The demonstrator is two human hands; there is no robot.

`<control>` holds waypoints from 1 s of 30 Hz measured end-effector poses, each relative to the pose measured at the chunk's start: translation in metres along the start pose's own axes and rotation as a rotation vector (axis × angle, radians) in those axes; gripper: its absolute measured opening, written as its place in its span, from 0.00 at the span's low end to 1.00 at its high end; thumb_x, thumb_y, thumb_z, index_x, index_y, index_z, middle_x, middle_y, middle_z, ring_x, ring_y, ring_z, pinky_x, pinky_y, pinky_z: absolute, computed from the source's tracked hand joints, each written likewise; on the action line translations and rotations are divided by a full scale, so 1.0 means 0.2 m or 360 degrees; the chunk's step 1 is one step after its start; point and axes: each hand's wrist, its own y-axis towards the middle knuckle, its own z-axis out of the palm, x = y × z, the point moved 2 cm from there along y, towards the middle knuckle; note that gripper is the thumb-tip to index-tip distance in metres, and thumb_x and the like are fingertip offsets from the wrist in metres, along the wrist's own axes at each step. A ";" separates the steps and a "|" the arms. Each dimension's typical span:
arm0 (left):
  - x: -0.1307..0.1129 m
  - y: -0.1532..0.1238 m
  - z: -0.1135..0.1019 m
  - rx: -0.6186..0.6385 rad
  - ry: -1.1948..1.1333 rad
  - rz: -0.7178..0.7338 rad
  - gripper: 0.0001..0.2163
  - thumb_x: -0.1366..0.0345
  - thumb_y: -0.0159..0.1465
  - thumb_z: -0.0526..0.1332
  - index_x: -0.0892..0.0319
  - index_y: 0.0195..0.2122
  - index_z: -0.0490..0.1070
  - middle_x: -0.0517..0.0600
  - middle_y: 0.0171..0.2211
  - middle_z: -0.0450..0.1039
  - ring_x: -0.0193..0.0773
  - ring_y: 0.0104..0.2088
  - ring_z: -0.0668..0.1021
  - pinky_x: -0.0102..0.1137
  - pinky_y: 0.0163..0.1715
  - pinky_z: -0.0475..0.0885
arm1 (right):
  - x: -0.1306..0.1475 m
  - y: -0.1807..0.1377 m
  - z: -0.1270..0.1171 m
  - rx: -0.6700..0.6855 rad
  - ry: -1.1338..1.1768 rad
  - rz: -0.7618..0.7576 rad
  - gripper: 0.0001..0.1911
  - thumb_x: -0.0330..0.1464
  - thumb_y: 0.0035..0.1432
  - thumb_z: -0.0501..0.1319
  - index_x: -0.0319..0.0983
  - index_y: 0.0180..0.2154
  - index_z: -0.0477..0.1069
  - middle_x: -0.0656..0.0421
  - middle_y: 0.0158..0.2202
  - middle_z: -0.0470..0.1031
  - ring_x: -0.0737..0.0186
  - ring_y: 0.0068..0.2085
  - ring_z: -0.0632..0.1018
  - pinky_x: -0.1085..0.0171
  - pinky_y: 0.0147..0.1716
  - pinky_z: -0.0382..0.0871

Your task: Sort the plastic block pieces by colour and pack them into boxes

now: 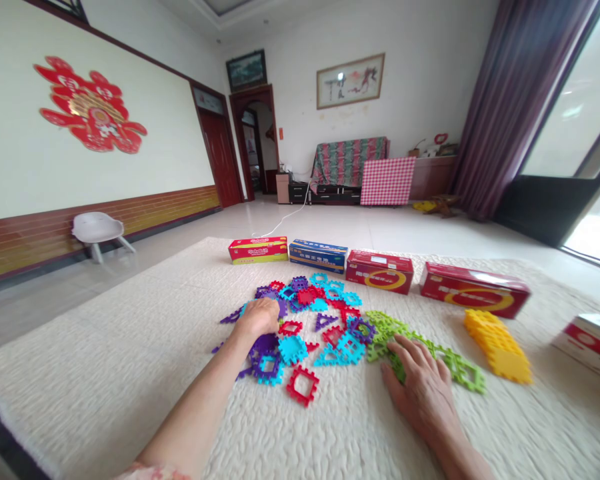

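My left hand (261, 317) reaches into a mixed heap of notched plastic building pieces, its fingers bent down and pressed together. A purple piece (281, 305) shows just beyond the fingers, and a tiny bit of green peeks out beside the fingertips; what they grip is hidden. Cyan pieces (293, 349) and red pieces (303, 386) lie around that hand, some overlapping. My right hand (420, 380) rests with fingers apart on a spread of green pieces (460, 370), covering part of them. To its right, yellow pieces (500, 347) lie together in an overlapping row.
Behind the pieces stand a red-and-yellow box (259, 250), a blue box (318, 257) and two dark red boxes (379, 272). A white-and-red box (593, 343) sits at the right. Everything is on a cream quilted mat (145, 333). A small white chair (98, 229) stands by the left wall.
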 end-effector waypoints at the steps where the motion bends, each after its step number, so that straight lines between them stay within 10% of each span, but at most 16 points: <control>1: -0.01 0.00 0.01 0.0031 0.0004 -0.0005 0.09 0.71 0.49 0.61 0.58 0.31 0.78 0.56 0.35 0.80 0.45 0.39 0.80 0.32 0.38 0.73 | 0.00 0.00 0.00 0.0002 0.0007 0.0003 0.18 0.37 0.59 0.51 0.40 0.47 0.70 0.53 0.54 0.70 0.48 0.57 0.65 0.46 0.52 0.57; 13: -0.04 -0.01 -0.10 0.0017 -0.0031 0.0052 0.08 0.67 0.55 0.57 0.58 0.28 0.77 0.56 0.32 0.79 0.45 0.38 0.80 0.32 0.34 0.70 | 0.00 0.09 -0.09 0.0228 0.0077 -0.0134 0.13 0.33 0.58 0.56 0.41 0.45 0.71 0.55 0.49 0.74 0.52 0.51 0.70 0.51 0.49 0.59; 19: -0.43 0.04 -0.22 -0.0250 -0.0259 0.0574 0.08 0.64 0.56 0.56 0.56 0.28 0.75 0.52 0.28 0.78 0.42 0.34 0.79 0.30 0.32 0.68 | -0.12 0.14 -0.07 0.0056 -0.0083 -0.0028 0.13 0.36 0.60 0.55 0.42 0.45 0.70 0.54 0.52 0.73 0.43 0.57 0.65 0.40 0.52 0.52; 24: -0.72 0.09 -0.15 -0.0332 -0.0310 0.0763 0.11 0.63 0.55 0.57 0.58 0.36 0.74 0.55 0.32 0.77 0.47 0.38 0.78 0.34 0.35 0.70 | -0.09 0.12 -0.08 -0.0078 0.0046 -0.0128 0.16 0.34 0.59 0.54 0.40 0.48 0.68 0.52 0.53 0.72 0.47 0.57 0.65 0.43 0.54 0.52; 30: -0.76 0.15 0.06 -0.0225 -0.0472 0.1058 0.21 0.58 0.54 0.61 0.57 0.48 0.68 0.55 0.48 0.71 0.48 0.48 0.74 0.35 0.46 0.69 | 0.03 0.18 -0.06 0.0159 0.0153 -0.0269 0.20 0.36 0.59 0.55 0.41 0.52 0.65 0.52 0.57 0.68 0.45 0.60 0.61 0.39 0.56 0.47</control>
